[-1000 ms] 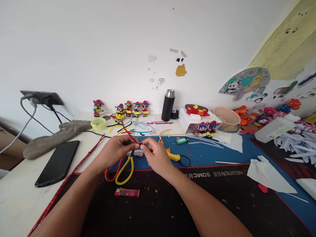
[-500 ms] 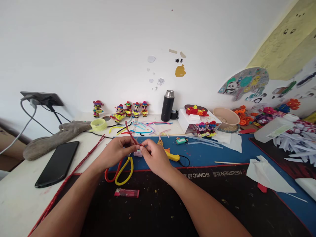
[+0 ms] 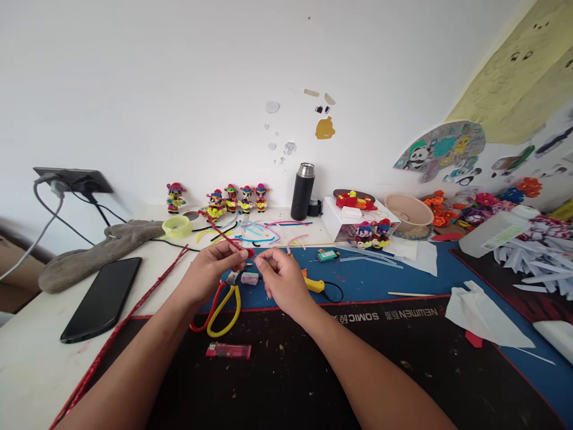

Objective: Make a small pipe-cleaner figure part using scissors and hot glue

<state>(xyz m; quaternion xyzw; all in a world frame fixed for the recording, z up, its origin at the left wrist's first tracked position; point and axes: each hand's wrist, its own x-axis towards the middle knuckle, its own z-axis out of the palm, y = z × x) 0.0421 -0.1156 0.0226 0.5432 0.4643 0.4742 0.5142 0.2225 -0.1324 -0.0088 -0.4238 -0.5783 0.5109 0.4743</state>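
Between the thumb and fingers of my left hand (image 3: 212, 269) is a red pipe cleaner (image 3: 224, 235). Its long end points up and to the left, and a small curl shows at the fingertips. My right hand (image 3: 281, 276) is closed in a pinch just right of that curl; whether anything is in it is hidden. Below my left hand lie scissors (image 3: 224, 313) with one red and one yellow handle. A small pale purple piece (image 3: 249, 279) rests between the hands. Closer to me is a pink lighter (image 3: 228, 350) on the black mat.
At left are a black phone (image 3: 102, 298), long red pipe cleaners (image 3: 129, 316) and a yellow-green tape roll (image 3: 176, 226). Small dolls (image 3: 216, 205) and a black flask (image 3: 303, 192) stand along the wall. A yellow-handled tool (image 3: 314, 285) lies beyond my right hand.
My right hand has come slightly away from my left. The red pipe cleaner now leans further left, and its curled end shows between the hands.
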